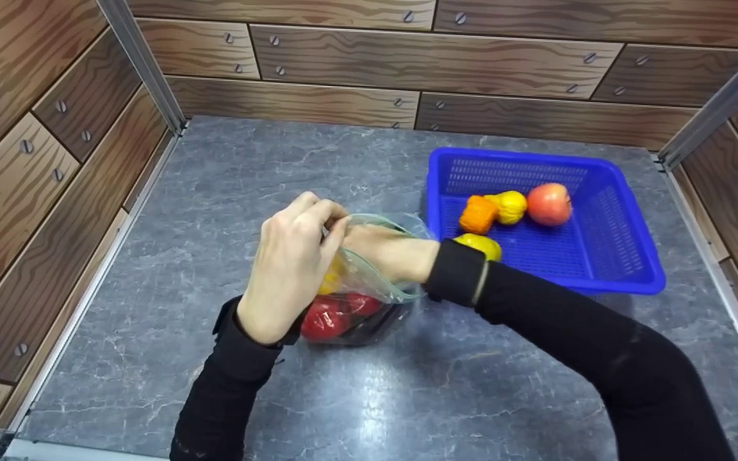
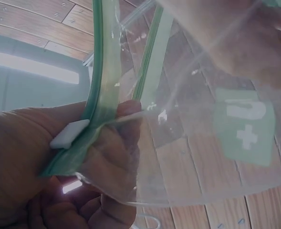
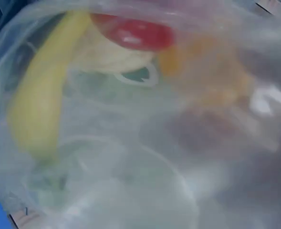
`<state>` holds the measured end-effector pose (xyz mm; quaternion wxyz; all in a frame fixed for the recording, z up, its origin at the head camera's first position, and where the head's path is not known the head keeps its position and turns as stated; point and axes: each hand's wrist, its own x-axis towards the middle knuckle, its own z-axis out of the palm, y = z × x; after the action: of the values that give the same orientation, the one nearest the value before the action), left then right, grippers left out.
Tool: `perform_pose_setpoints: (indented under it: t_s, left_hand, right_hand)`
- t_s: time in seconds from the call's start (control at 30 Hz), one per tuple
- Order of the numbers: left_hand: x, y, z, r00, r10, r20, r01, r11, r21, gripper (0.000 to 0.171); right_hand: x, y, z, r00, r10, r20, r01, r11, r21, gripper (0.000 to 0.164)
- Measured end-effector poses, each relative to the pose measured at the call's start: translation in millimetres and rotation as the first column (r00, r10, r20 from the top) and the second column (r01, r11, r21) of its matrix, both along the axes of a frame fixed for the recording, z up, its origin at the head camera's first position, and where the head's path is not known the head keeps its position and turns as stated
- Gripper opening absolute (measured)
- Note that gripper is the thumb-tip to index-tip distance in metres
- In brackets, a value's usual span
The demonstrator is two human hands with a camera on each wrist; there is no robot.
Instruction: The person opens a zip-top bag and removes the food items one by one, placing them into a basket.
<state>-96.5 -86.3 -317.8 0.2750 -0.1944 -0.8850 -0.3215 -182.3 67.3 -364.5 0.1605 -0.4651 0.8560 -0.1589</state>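
A clear zip bag with a green seal stands with its mouth spread. My left hand pinches its seal edge at the upper left, close to a white slider. Through the mouth reaches my right hand, its fingers hidden behind plastic and the left hand; whether it holds anything I cannot tell. Inside lie glossy red produce, something yellow and a dark long piece. The right wrist view, hazy through plastic, has a long yellow piece and a red one.
A blue plastic basket stands right of the bag, behind my right forearm. It holds an orange pepper-like piece, a ridged yellow piece, a red apple and another yellow fruit. Wood-patterned walls enclose the grey tabletop.
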Motion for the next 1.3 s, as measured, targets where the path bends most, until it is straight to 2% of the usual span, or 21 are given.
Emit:
perform_pose_setpoints:
  t_s: [0.07,0.17,0.3,0.47,0.53,0.6,0.8,0.93,1.07,1.17,1.3]
  left_hand:
    - [0.7,0.0,1.3,1.000,-0.004,0.002,0.004,1.000,-0.004,0.005]
    - [1.2,-0.8,2.2,1.000,-0.002,0.002,0.002,1.000,-0.009,0.006]
    - [0.9,-2.2,1.5,1.000,0.007,-0.010,-0.007,1.000,-0.014,0.006]
    - [1.5,-2.8,0.9,1.000,0.005,-0.016,-0.005,1.000,-0.016,0.006]
    - [1.8,-2.6,1.1,1.000,0.004,-0.017,-0.004,1.000,-0.015,0.006]
    - [1.7,-2.4,1.3,1.000,0.002,-0.017,-0.002,1.000,-0.011,0.006]
    - [1.0,-2.8,2.1,1.000,0.011,-0.002,-0.011,1.000,-0.002,0.006]
    - [1.1,-3.6,2.4,1.000,0.020,0.008,-0.020,1.000,0.000,0.006]
    - [1.8,-4.7,2.7,0.999,0.035,0.019,-0.035,0.999,0.007,0.007]
    - [2.1,-5.0,3.3,0.999,0.048,0.026,-0.048,0.999,0.011,0.007]
    - [2.3,-5.0,3.8,0.998,0.055,0.029,-0.056,0.998,0.012,0.007]
  right_hand:
    - [-0.9,-5.7,-3.7,0.999,-0.035,0.036,0.033,0.998,0.045,0.047]
    - [-1.6,-9.6,-11.3,0.997,-0.045,0.062,0.043,0.998,0.042,0.066]
    - [0.4,-15.7,-20.7,1.000,-0.012,0.016,0.011,0.999,0.036,0.078]
    - [3.2,-18.4,-29.0,1.000,0.002,-0.016,-0.002,1.000,-0.003,0.082]
    - [3.2,-17.0,-29.1,1.000,-0.012,-0.024,0.011,1.000,-0.020,0.077]
    - [2.6,-15.0,-26.9,0.999,-0.027,-0.037,0.026,0.999,-0.023,0.071]
    - [0.4,-3.9,-16.1,0.997,-0.049,-0.054,0.046,0.998,-0.044,0.079]
    - [3.0,8.9,-8.8,0.997,0.016,-0.076,-0.027,0.990,-0.141,0.082]
    - [9.4,21.9,-0.5,0.983,0.050,-0.177,-0.087,0.974,-0.210,0.084]
    - [15.6,30.3,7.3,0.969,0.019,-0.248,-0.077,0.971,-0.226,0.076]
    - [25.3,42.2,18.9,0.962,-0.043,-0.270,-0.026,0.969,-0.245,0.072]
